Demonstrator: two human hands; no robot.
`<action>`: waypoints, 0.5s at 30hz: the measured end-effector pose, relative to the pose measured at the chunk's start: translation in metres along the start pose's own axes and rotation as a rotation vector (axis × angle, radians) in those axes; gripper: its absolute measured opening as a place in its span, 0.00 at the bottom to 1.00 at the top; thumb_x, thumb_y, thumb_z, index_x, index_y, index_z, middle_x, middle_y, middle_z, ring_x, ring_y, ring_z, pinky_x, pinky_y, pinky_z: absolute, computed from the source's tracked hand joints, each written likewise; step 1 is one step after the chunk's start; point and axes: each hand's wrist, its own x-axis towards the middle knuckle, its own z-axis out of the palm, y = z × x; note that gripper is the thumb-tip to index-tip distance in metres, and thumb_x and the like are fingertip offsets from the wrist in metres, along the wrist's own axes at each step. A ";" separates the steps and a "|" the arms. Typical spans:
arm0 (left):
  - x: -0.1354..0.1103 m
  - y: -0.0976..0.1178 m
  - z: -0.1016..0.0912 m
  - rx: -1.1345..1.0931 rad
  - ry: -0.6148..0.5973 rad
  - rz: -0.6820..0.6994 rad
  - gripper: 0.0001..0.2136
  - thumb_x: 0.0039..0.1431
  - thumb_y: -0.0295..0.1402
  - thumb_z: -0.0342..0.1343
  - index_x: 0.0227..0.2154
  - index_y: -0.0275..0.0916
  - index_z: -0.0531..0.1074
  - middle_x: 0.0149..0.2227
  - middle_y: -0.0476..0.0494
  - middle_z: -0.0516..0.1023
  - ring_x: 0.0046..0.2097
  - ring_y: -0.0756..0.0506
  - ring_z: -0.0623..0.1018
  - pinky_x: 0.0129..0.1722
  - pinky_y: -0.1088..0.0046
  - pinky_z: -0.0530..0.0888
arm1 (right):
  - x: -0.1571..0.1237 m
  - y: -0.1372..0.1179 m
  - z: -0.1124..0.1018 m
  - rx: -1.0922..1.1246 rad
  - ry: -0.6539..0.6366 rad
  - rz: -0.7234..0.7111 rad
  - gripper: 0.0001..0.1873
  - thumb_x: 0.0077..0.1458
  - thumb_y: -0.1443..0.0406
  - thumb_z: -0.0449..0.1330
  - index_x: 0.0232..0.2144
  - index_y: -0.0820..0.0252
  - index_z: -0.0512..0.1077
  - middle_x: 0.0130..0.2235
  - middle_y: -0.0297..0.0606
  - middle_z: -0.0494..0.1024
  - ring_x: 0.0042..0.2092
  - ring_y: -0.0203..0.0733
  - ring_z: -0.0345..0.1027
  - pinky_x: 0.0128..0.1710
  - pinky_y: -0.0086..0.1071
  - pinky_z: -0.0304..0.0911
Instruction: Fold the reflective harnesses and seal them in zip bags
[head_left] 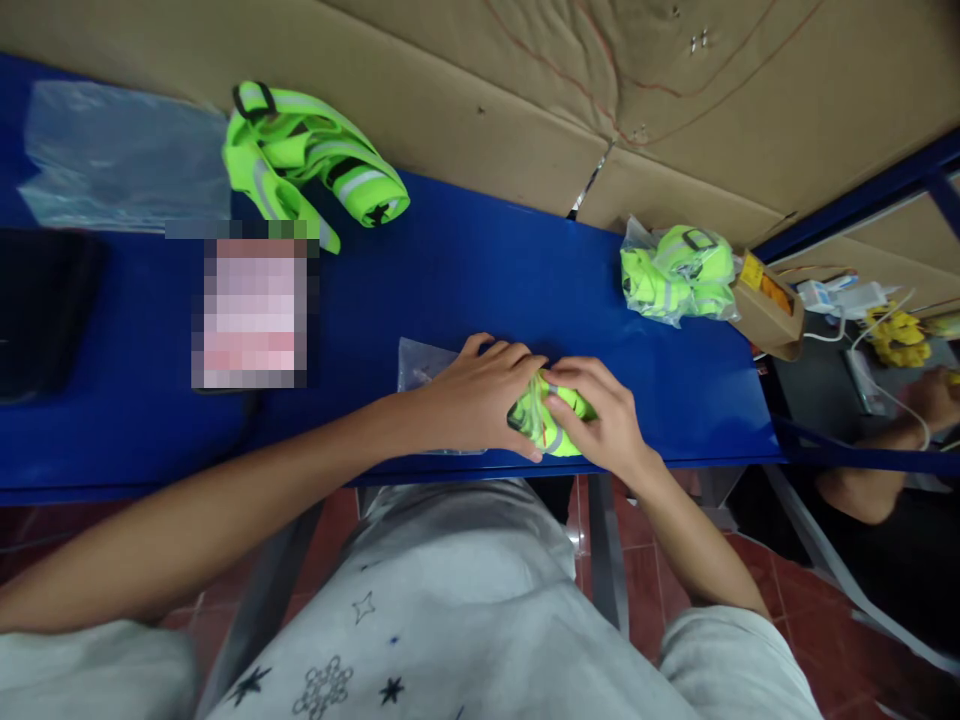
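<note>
A folded neon-green reflective strap with grey bands lies in a bundle at the front edge of the blue table, between my two hands. My left hand wraps around its left end, thumb below and fingers on top. My right hand closes on it from the right, fingers over the top and thumb pressing its face. A clear plastic bag extends from beneath my left hand; how far it covers the strap I cannot tell.
A loose reflective strap and flat plastic bags lie at the back left. Bagged straps sit by a small cardboard box at right. A blurred-out device and a black object are left. Another person's arm shows far right.
</note>
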 end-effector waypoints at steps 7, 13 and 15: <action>0.000 -0.009 -0.010 -0.088 -0.105 0.045 0.51 0.52 0.55 0.66 0.73 0.36 0.52 0.66 0.31 0.69 0.67 0.33 0.68 0.70 0.53 0.54 | -0.024 0.002 -0.008 -0.077 -0.261 -0.174 0.50 0.62 0.51 0.66 0.76 0.52 0.46 0.68 0.53 0.64 0.69 0.62 0.60 0.67 0.57 0.64; -0.008 0.004 -0.002 0.156 -0.025 0.073 0.52 0.57 0.52 0.66 0.74 0.31 0.45 0.69 0.25 0.64 0.68 0.31 0.66 0.67 0.56 0.58 | -0.019 -0.003 -0.003 -0.032 -0.158 -0.074 0.41 0.62 0.55 0.67 0.71 0.52 0.55 0.67 0.53 0.67 0.69 0.58 0.63 0.64 0.54 0.68; -0.008 0.002 0.003 0.232 0.026 0.096 0.52 0.58 0.53 0.66 0.74 0.29 0.45 0.69 0.24 0.64 0.67 0.30 0.68 0.65 0.57 0.61 | -0.017 -0.005 0.003 -0.031 -0.091 -0.051 0.33 0.63 0.56 0.67 0.66 0.51 0.62 0.65 0.51 0.69 0.67 0.58 0.66 0.61 0.54 0.72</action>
